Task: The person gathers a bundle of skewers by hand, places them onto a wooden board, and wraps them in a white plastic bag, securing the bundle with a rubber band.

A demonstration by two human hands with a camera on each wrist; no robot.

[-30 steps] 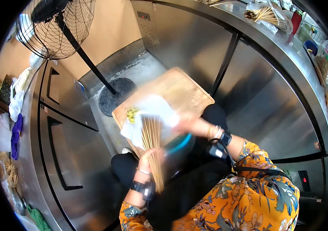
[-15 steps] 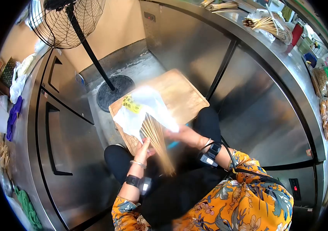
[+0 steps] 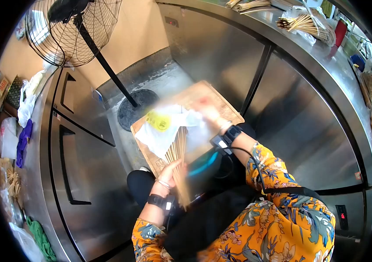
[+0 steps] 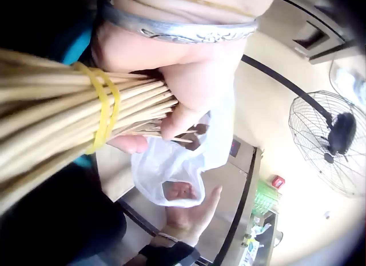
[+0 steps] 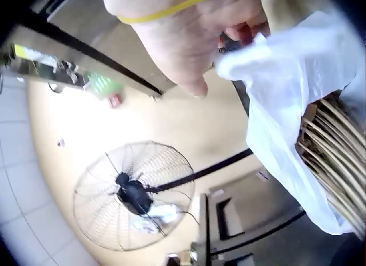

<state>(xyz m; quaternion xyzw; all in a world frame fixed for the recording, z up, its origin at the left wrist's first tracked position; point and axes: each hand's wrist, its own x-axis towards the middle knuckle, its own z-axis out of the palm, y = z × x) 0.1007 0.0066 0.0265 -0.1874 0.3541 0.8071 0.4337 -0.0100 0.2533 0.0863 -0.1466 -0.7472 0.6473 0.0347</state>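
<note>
A bundle of thin bamboo skewers [image 3: 176, 150] is gripped by my left hand [image 3: 168, 172], thumb laid along it. In the left wrist view a yellow rubber band [image 4: 104, 108] circles the bundle. Over the skewers' far ends sits a white plastic bag [image 3: 157, 137] with yellow print, its opening around them. My right hand [image 3: 211, 113], blurred in the head view, is beside the bag's right side. The left wrist view shows that hand [image 4: 191, 214] with fingers spread behind a loop of the bag. Its thumb stands out straight in the right wrist view.
A wooden board [image 3: 153, 160] lies under the bag, by my knees. A standing fan [image 3: 129, 98] rises behind it. Steel cabinets [image 3: 304, 113] close in both sides. More skewers [image 3: 304, 22] lie on the right counter. Something teal [image 3: 203, 165] shows below the board.
My right hand has moved from the bag's near right edge forward, over the board. The bag has been drawn over the skewer ends; my left hand keeps hold of the bundle.
</note>
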